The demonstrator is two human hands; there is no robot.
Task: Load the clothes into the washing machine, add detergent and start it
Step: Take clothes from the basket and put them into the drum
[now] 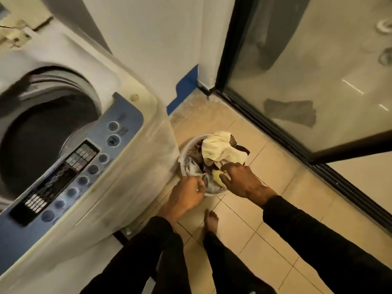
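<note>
On the tiled floor (244, 230) beside the washing machine (89, 166), a round white basket (184, 151) holds crumpled clothes (216, 149), cream cloth uppermost. The left hand (186, 196) pinches a pale garment; the right hand (241, 181) rests spread-fingered on the heap. The drum (42, 132) gapes dark.

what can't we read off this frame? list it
Head view only:
- Washing machine drum: interior dark, so any load inside is unreadable.
- Control panel: motion blur, so button labels are illegible.
- White basket: clothes heaped over it hide its depth and lower items.
- Left hand: fingers curl on fabric, which garment is unclear.
- Right hand: fingertips buried in the pile.
- Detergent: not seen.
</note>
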